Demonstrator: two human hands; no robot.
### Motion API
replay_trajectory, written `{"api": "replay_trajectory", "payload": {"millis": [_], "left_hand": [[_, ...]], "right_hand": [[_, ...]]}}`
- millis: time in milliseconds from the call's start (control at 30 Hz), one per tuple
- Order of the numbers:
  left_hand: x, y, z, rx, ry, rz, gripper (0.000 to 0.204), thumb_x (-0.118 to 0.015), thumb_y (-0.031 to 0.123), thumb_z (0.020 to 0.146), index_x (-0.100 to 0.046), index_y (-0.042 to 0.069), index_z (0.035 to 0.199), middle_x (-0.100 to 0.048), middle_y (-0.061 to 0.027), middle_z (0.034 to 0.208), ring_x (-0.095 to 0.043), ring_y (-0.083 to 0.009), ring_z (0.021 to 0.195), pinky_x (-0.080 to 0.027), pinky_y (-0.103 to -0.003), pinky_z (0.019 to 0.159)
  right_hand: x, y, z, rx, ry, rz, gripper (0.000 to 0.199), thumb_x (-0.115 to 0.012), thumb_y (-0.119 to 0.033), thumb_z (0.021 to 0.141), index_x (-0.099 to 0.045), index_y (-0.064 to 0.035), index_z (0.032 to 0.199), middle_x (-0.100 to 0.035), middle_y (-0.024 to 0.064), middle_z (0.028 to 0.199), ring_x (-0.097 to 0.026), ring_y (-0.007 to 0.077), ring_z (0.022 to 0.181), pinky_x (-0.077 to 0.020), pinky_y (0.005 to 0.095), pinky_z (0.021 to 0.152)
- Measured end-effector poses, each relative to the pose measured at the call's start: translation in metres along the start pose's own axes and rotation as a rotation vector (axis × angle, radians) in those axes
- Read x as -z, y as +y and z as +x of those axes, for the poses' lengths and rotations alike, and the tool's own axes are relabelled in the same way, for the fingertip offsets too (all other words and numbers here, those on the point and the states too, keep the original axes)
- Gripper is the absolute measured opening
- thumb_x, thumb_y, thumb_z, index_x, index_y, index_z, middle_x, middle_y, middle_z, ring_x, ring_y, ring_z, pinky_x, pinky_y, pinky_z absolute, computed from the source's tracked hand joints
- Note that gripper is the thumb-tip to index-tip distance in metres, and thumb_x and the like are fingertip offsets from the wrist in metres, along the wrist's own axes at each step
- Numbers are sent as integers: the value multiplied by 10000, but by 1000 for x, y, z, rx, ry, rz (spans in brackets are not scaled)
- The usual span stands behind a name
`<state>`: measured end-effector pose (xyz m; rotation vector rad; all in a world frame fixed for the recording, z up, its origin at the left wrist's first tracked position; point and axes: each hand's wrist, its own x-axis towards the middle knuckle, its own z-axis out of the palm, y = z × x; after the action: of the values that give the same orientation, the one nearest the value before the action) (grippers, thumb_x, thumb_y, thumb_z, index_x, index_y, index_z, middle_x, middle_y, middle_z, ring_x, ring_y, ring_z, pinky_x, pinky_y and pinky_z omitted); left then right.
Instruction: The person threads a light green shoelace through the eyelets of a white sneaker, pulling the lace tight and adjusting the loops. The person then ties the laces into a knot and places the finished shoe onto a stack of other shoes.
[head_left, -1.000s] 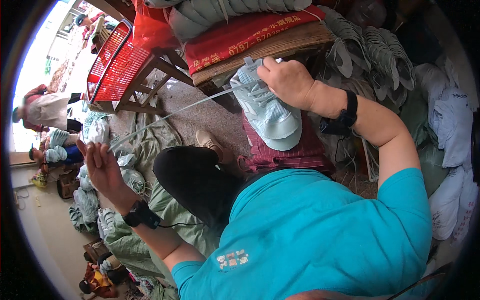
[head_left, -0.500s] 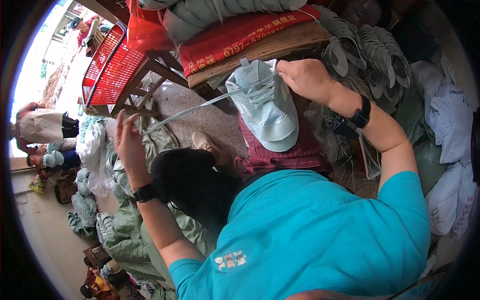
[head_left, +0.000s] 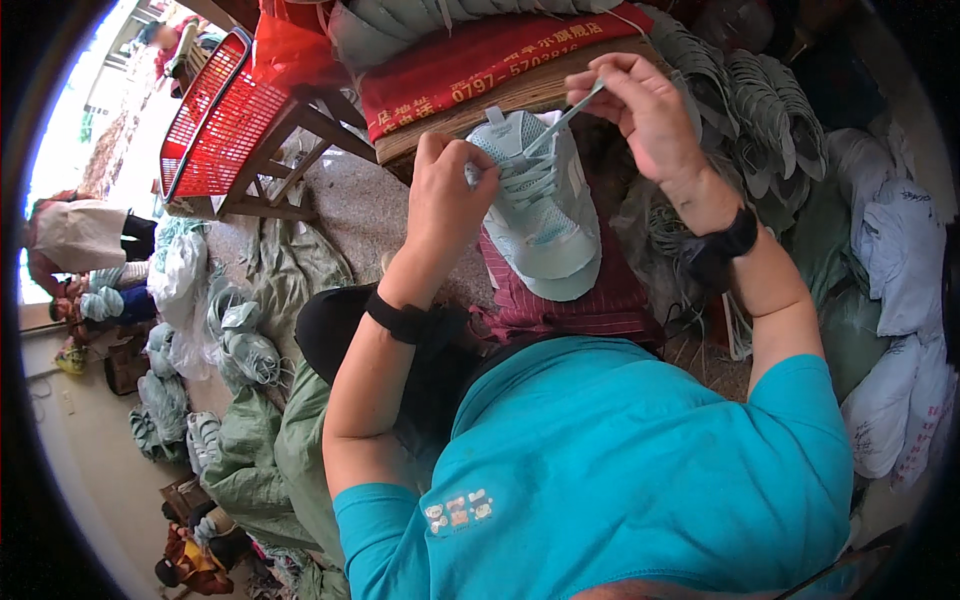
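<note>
A pale mint sneaker (head_left: 545, 225) rests toe toward me on a maroon striped cloth (head_left: 520, 305), its heel end by the table edge. Between the thumb and fingers of my right hand (head_left: 645, 115) is a light green shoelace (head_left: 575, 112), drawn taut up and right from the upper eyelets. My left hand (head_left: 450, 190) is closed at the left side of the shoe's opening, fingertips against the upper. Whatever those fingers pinch is hidden. Lower down the tongue, the lace crosses several times.
Beyond the shoe stands a wooden table (head_left: 550, 90) covered partly by a red printed cloth (head_left: 480, 75), with stacked shoe parts on it. A red plastic basket (head_left: 225, 120) is at the left. Green sacks (head_left: 250, 440) and white bags (head_left: 890, 240) lie around. Other people are at far left.
My left hand has moved right from out at the left to the shoe, and no longer stretches a lace leftward. My right hand has risen from the shoe's collar, pulling a lace up.
</note>
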<state>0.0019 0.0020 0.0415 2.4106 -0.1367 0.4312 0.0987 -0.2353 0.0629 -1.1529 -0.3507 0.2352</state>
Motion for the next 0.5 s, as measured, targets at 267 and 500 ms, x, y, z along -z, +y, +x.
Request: {"api": "replay_trajectory", "payload": {"millis": [267, 500], "left_hand": [[24, -8, -7, -651, -122, 441, 163, -620, 89, 759, -554, 65, 907, -510, -78, 895, -576, -245, 874, -484, -369, 782], [25, -23, -20, -456, -89, 448, 130, -609, 94, 824, -579, 53, 944, -518, -85, 856, -571, -257, 823, -485, -373, 757]], "right_hand": [[58, -13, 7, -199, 196, 83, 216, -524, -87, 975, -596, 12, 1152, -678, 129, 969, -615, 109, 725, -567, 281, 766], [158, -32, 43, -68, 347, 217, 197, -490, -22, 954, -603, 60, 1093, -670, 172, 964, -516, 117, 643, -477, 252, 593]]}}
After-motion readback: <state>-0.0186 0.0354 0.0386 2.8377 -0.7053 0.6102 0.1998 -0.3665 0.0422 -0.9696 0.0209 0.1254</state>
